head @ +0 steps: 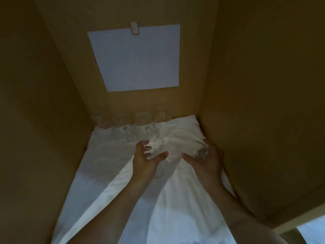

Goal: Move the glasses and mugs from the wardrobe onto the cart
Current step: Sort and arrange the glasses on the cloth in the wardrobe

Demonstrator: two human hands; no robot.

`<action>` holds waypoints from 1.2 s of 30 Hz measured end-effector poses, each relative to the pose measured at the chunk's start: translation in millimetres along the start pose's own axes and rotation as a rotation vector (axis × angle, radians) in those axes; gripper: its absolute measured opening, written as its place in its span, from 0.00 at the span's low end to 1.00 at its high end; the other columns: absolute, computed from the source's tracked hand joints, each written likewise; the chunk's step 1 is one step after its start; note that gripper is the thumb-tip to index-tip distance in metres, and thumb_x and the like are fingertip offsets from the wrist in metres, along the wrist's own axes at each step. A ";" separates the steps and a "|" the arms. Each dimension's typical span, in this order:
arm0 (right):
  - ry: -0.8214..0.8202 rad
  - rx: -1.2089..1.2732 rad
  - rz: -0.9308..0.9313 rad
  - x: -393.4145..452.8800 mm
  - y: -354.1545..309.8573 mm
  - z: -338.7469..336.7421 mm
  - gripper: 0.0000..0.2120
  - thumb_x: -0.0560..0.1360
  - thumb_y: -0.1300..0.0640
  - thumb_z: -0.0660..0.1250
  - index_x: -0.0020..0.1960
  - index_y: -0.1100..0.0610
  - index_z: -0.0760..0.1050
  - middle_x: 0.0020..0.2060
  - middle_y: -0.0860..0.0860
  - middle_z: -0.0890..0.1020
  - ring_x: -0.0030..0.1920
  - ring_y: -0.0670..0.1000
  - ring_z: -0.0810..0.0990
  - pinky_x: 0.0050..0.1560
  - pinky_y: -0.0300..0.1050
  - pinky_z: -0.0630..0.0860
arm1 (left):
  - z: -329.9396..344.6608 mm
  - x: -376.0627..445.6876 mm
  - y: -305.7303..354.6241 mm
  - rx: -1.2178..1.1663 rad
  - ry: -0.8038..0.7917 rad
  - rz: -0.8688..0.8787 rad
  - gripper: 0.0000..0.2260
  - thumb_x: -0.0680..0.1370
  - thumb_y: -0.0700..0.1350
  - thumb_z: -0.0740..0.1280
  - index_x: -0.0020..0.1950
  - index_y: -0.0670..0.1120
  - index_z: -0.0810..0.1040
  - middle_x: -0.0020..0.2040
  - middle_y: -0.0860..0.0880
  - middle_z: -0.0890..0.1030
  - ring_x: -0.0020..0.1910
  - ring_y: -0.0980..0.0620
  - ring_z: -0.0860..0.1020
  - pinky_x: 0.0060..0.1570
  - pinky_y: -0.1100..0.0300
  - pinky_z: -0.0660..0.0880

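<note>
clear glossy glasses (159,118), rumpled white cloth (109,173), matt brown walls (263,85)

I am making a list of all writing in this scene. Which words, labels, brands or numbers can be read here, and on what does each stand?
No text can be read.
White sheet of paper on the back wall: only faint marks, too blurred to read.
Small red-edged clip at its top: no writing shows.
Clear glasses at the back and white cloth: no labels or brands visible.

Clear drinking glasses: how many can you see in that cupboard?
About 6 clear drinking glasses: four along the back wall, one gripped by the left hand, one by the right hand. More may hide in the dim blur.
</note>
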State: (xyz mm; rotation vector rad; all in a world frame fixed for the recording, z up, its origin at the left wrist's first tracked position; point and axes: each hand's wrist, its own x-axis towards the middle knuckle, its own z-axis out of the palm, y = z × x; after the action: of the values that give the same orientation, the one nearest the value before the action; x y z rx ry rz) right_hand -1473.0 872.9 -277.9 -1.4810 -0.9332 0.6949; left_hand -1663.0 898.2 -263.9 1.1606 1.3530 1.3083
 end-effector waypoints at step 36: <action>-0.198 -0.732 -0.288 132.9 -45.6 82.7 0.50 0.72 0.50 0.78 0.83 0.52 0.48 0.81 0.55 0.53 0.80 0.57 0.55 0.78 0.54 0.59 | 7.8 80.3 22.6 -0.038 -0.097 -0.071 0.36 0.50 0.61 0.81 0.55 0.55 0.75 0.50 0.53 0.81 0.41 0.63 0.82 0.44 0.61 0.80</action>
State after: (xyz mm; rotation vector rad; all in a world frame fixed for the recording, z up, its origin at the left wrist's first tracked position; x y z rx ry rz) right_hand -1484.0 1028.7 -231.4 -1.8655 -1.6318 0.2899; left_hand -1667.1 978.7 -241.2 1.1255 1.2825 1.2072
